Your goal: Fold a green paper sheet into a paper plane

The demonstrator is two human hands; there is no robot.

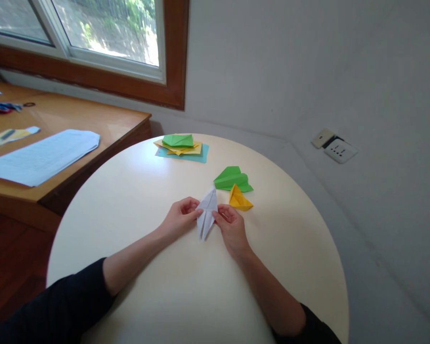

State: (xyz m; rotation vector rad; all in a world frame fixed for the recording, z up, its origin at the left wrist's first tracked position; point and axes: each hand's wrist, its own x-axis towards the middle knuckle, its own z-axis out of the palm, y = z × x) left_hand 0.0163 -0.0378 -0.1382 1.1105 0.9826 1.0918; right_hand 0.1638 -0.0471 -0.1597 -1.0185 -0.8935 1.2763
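A white folded paper shape, narrow and pointed at both ends, lies on the round cream table. My left hand pinches its left edge and my right hand pinches its right edge. Just beyond my right hand sit a folded yellow paper piece and a folded green paper plane. At the table's far edge lies a stack of coloured paper sheets, green on top of yellow and blue.
A wooden desk stands to the left under a window, with a white printed sheet and small items on it. A grey wall curves behind the table, with a white socket plate on it.
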